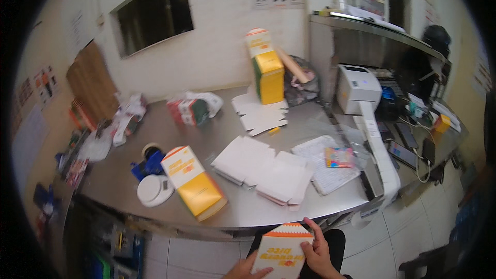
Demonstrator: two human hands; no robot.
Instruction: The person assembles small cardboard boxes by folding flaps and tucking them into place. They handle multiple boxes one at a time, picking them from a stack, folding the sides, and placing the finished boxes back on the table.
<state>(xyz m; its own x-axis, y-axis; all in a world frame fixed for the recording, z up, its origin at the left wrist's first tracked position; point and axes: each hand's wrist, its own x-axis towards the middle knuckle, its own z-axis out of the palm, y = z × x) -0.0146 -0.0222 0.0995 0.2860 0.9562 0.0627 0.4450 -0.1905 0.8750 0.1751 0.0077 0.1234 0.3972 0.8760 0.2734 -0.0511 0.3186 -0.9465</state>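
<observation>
In front of my lap I hold a white paper carton with an orange zigzag edge at its top and yellow-orange print. My left hand grips its lower left side, thumb on the front. Around the right edge my right hand is closed, its thumb pressed on the face and index finger stretched upward. Just beyond, on the steel table, stands a yellow-and-white carton. A similar carton stands at the back wall. Between them lie stacks of flat white carton blanks.
At the left are a round white scale, a blue tape dispenser and crumpled bags. A written sheet bears a colourful packet. On the right, a white label printer trails a long paper strip over the edge.
</observation>
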